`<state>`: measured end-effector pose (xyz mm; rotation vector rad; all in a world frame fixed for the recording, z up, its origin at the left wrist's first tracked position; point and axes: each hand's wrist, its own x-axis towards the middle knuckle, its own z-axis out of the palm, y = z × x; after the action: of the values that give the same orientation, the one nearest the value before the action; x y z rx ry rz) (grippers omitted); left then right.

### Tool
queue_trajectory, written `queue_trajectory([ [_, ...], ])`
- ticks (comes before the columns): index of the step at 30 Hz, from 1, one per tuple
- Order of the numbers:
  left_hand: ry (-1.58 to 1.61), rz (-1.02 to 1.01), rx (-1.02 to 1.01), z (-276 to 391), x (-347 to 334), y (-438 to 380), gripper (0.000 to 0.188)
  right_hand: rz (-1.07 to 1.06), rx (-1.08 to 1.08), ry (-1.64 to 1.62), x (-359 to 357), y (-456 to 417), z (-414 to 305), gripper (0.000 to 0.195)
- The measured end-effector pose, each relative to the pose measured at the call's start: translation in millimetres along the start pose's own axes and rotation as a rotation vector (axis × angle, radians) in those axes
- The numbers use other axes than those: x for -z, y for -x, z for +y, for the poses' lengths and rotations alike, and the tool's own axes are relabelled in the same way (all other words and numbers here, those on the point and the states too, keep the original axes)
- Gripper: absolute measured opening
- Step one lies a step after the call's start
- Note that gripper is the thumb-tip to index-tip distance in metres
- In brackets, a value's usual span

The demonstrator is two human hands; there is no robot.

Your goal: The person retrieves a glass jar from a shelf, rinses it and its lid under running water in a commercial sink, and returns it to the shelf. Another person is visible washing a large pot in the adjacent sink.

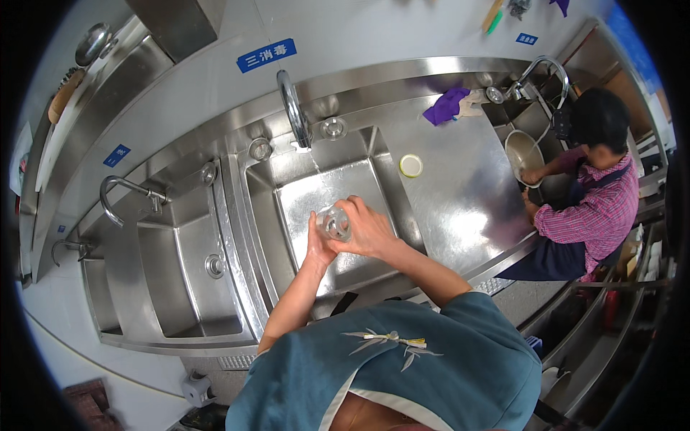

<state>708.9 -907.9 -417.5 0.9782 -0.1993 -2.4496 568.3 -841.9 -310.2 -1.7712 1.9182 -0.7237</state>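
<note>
Between my two hands I hold a clear glass jar (335, 223) over the stainless steel sink basin (264, 215). My right hand (366, 226) wraps around its right side, and my left hand (319, 242) supports it from the left and below. One round end of the jar faces up toward me; whether it is the mouth or the base I cannot tell. Beyond my hands, a thin stream of water (316, 162) runs from the curved chrome faucet (294, 110) into the basin. A round lid (411, 166) with a yellow-green rim lies on the steel counter to the right.
A purple cloth (446, 106) lies at the counter's back right. Farther right, a co-worker in a checked shirt (587, 215) handles a pale bowl-like container (524, 156) in another sink. A second basin (183, 269) with its own faucet (129, 191) is on my left.
</note>
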Motion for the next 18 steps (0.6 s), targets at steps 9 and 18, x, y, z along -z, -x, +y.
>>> queue_trajectory([
  [9, 0.299, 0.011, -0.113, -22.6, -2.1, 39.3, 0.075, 0.044, 0.162, 0.11, -44.4, 30.4, -8.5, 0.063],
  [18, 0.292, 0.133, -0.097, -3.2, 66.4, 55.1, 0.095, 0.044, -0.117, -0.248, -38.0, -97.4, 105.6, 0.044],
])
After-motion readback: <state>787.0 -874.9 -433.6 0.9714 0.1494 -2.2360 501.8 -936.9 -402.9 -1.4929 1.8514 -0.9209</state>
